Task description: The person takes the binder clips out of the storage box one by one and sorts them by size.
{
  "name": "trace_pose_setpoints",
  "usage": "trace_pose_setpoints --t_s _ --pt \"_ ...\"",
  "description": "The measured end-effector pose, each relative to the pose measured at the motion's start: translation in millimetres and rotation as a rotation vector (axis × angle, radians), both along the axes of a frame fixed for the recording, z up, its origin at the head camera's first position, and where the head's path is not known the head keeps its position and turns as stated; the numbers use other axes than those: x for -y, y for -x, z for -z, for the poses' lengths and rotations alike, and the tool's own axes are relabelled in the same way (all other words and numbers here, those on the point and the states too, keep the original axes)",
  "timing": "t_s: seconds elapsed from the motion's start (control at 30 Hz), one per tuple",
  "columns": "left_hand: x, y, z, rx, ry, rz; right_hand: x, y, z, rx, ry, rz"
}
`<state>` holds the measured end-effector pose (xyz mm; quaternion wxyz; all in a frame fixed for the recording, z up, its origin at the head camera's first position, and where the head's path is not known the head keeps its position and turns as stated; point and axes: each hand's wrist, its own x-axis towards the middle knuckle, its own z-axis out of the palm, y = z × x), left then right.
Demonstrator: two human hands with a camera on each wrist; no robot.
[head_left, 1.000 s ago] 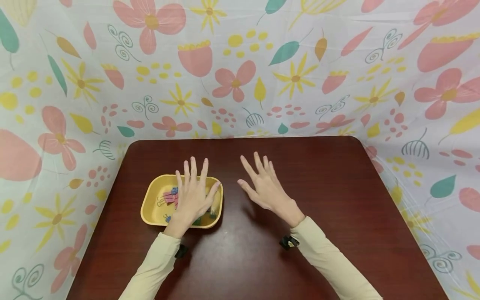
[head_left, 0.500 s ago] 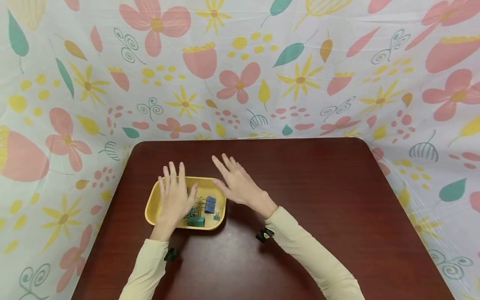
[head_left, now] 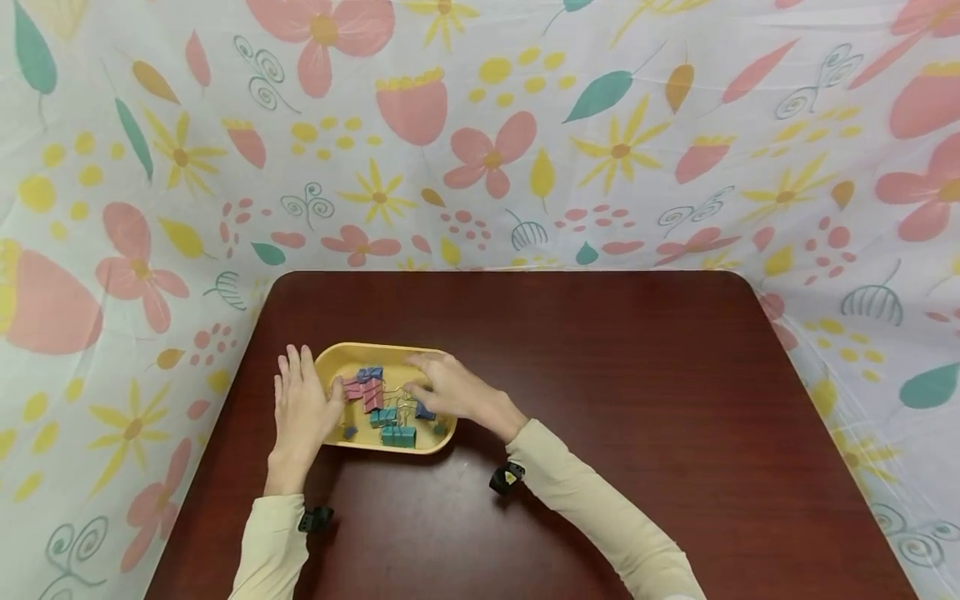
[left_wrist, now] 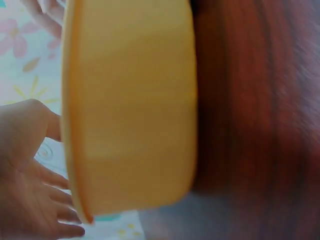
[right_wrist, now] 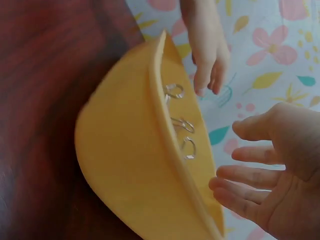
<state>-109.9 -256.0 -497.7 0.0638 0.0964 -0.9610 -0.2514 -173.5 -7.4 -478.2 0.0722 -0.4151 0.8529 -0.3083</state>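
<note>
A yellow plastic basin point(head_left: 390, 347) stands on the left part of the table and holds several binder clips. Among them are pink clips point(head_left: 372, 395), a blue clip point(head_left: 370, 374) and a teal clip point(head_left: 398, 437). At the basin's left end is my left hand point(head_left: 302, 408), fingers extended outside and thumb over the rim. My right hand point(head_left: 456, 387) hovers at the right end, its loosely bent fingers above a dark blue clip point(head_left: 424, 412). In the right wrist view, wire clip handles point(right_wrist: 188, 149) show inside the basin, and the right fingers hold nothing.
The dark red-brown wooden table point(head_left: 600, 400) extends to the right of the basin and in front of it. A white cloth with printed flowers point(head_left: 487, 158) hangs behind the table and along both sides.
My left hand has moved left, from over the basin to its left end. My right hand has come left from over the bare table to the basin's right end. The clips show more fully.
</note>
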Motion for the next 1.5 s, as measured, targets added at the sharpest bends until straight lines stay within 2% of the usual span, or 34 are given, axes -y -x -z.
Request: trace_pose_setpoints --t_s 0.07,0.2,0.43,0.6,0.8,1.0,1.17,1.33,1.5 --pt "4 -0.2 3.8 -0.013 -0.029 -0.021 2 0.7 3.2 0.056 0.028 -0.021" --pt "10 -0.6 14.1 -0.078 -0.127 -0.085 7 1.4 10.7 0.104 0.035 -0.008" --pt "14 -6.1 32.7 -0.247 -0.243 -0.181 13 -3.5 20.4 0.105 -0.048 0.017" --pt "13 -9.1 40.2 -0.298 -0.315 -0.256 12 -5.1 23.0 0.107 -0.039 0.019" --pt "10 -9.7 40.1 -0.291 -0.342 -0.269 9 -2.8 19.8 0.108 -0.041 0.013" --pt "9 -9.8 36.7 -0.264 -0.351 -0.270 5 2.9 11.4 0.110 0.045 -0.006" --pt "9 -10.6 37.2 -0.240 -0.361 -0.279 0 4.6 1.6 0.153 0.112 0.037" --pt "10 -8.8 38.7 -0.231 -0.368 -0.283 -6 9.9 -11.8 0.108 0.185 0.077" --pt "10 -9.2 39.0 -0.224 -0.369 -0.290 -19 20.2 -27.0 0.046 0.256 0.150"
